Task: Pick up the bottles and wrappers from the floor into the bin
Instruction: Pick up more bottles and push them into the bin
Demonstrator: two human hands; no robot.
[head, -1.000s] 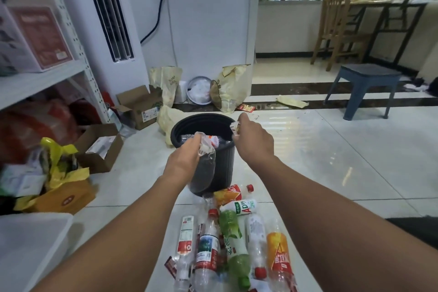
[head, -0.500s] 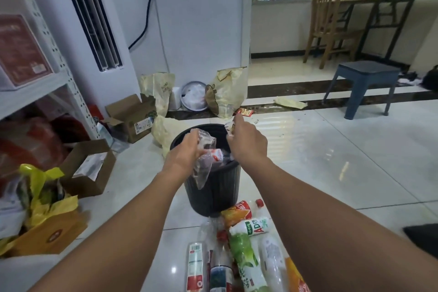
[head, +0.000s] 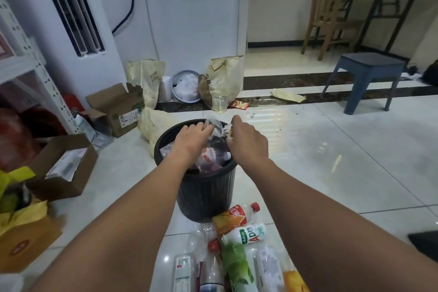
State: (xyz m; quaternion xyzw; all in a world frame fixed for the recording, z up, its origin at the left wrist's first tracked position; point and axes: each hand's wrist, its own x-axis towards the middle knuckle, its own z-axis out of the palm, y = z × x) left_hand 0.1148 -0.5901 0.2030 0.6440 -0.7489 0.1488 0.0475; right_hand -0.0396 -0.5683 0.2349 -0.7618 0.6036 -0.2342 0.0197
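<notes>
One bin (head: pixel 203 194), one stool (head: pixel 372 62), one wooden chair (head: pixel 330 13).

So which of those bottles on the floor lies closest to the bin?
The orange-labelled bottle with the red cap: it alone lies right at the foot of the black bin.

1. Both hands reach over the open mouth of the black ribbed bin (head: pixel 205 193), which stands on the white tiled floor (head: pixel 331 173).
2. The left hand (head: pixel 192 134) grips a crumpled piece of clear plastic (head: pixel 215 127) above the bin.
3. The right hand (head: pixel 247 141) pinches a small pale wrapper (head: pixel 228 129) just beside the plastic.
4. Clear discarded bottles (head: pixel 208 157) with red labels lie inside the bin.
5. On the floor at the bin's near side lie an orange-labelled bottle (head: pixel 234 217), a white bottle (head: pixel 248 234) and a green-labelled bottle (head: pixel 234 265).
6. An open cardboard box (head: pixel 116 106) sits to the left and a blue stool (head: pixel 365 73) far right.
</notes>
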